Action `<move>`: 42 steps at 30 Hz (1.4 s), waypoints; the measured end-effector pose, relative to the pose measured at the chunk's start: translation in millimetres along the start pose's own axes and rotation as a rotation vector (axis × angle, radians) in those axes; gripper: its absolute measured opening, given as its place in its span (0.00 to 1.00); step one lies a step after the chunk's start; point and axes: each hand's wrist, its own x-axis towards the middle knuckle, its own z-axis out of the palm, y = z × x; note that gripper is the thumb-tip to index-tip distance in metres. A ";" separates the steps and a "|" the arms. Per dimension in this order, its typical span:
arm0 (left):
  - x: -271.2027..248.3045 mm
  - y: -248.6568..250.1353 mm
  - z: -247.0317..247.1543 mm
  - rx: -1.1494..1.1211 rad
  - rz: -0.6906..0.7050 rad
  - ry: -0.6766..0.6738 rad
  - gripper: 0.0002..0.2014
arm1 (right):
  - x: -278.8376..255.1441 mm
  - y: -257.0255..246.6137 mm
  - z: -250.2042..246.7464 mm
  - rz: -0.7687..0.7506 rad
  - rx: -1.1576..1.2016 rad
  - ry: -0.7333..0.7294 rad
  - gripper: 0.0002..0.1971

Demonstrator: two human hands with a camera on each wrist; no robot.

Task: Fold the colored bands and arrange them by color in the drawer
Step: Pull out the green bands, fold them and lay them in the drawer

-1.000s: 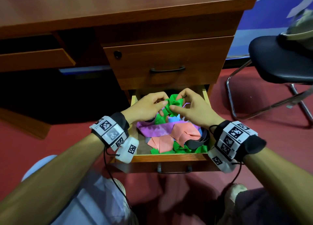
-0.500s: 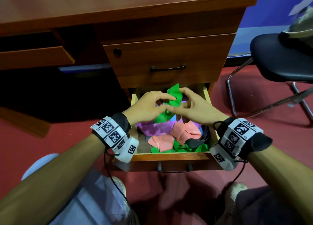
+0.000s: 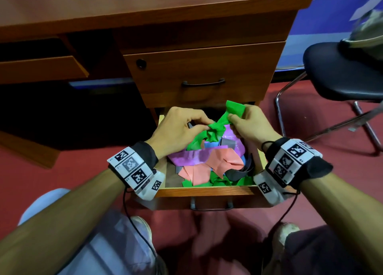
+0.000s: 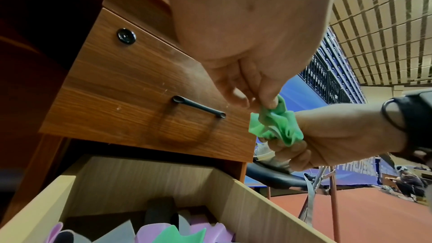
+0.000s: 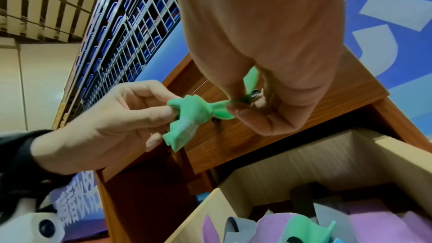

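Note:
A crumpled green band (image 3: 219, 123) hangs above the open lower drawer (image 3: 205, 191), held by both hands. My left hand (image 3: 186, 127) pinches its bunched lower part (image 5: 187, 115). My right hand (image 3: 248, 121) pinches the upper end, which sticks up past its fingers (image 3: 234, 109). The band's tail trails down into the drawer. Inside lies a loose heap of bands: purple (image 3: 188, 156), salmon (image 3: 223, 160), more green (image 3: 217, 181), blue (image 3: 211, 145), grey (image 3: 230, 143) and dark (image 3: 238, 173). The left wrist view shows the green bunch (image 4: 275, 123) between both hands.
The closed upper drawer (image 3: 203, 71) with its dark handle (image 3: 203, 83) is just behind my hands. A black chair (image 3: 342, 74) stands to the right on the red floor. My knees and feet are below the drawer front.
Both hands have lifted the green band higher out of the heap. My right hand has pulled its end up and to the right, stretching the band out.

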 end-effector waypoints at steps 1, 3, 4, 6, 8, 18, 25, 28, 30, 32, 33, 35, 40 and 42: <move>-0.1 0.4 0.3 0.006 -0.010 0.004 0.05 | -0.1 2.1 1.9 0.004 -0.007 -0.018 0.08; 1.3 -0.8 -0.2 0.009 -0.070 0.009 0.04 | -1.3 5.3 5.2 0.046 -0.029 -0.029 0.17; 2.2 -2.5 -0.5 0.001 -0.116 0.006 0.03 | -2.0 6.6 5.2 0.040 -0.051 -0.001 0.23; 4.0 -6.3 -1.0 -0.020 -0.206 -0.018 0.03 | -3.7 4.6 2.8 -0.090 -0.132 0.083 0.25; 5.1 -10.6 0.3 -0.009 -0.262 -0.043 0.04 | -9.9 -7.2 1.5 -0.272 -0.112 0.099 0.14; 7.5 -23.3 14.5 -0.221 -0.401 -0.029 0.04 | -29.4 -13.4 18.7 -0.504 -0.188 -0.068 0.12; 10.4 -9.4 4.3 -1.164 -0.737 -0.050 0.08 | -22.3 -22.5 10.4 -0.268 0.430 -0.203 0.06; 13.3 -6.0 -3.9 -1.343 -0.815 -0.158 0.20 | -26.8 -23.8 11.8 -0.155 0.603 -0.296 0.06; 13.8 -7.7 -1.4 -1.203 -0.804 -0.183 0.19 | -28.8 -21.9 12.3 -0.086 0.654 -0.354 0.06; 12.0 -10.4 3.6 -1.021 -0.796 -0.128 0.12 | -30.7 -21.3 10.0 -0.015 0.653 -0.432 0.04; 10.9 -11.9 6.5 -0.941 -0.792 -0.095 0.09 | -31.0 -21.0 9.2 0.008 0.621 -0.467 0.03; 8.9 -13.0 10.0 -0.802 -0.780 -0.057 0.06 | -30.9 -21.1 8.6 0.012 0.464 -0.455 0.03; 4.9 -13.4 16.9 -0.602 -0.708 -0.051 0.03 | -31.4 -16.9 16.5 -0.150 0.035 -0.334 0.18; 3.5 -13.3 18.0 -0.622 -0.720 -0.098 0.03 | -31.4 -11.6 18.9 -0.225 -0.060 -0.326 0.20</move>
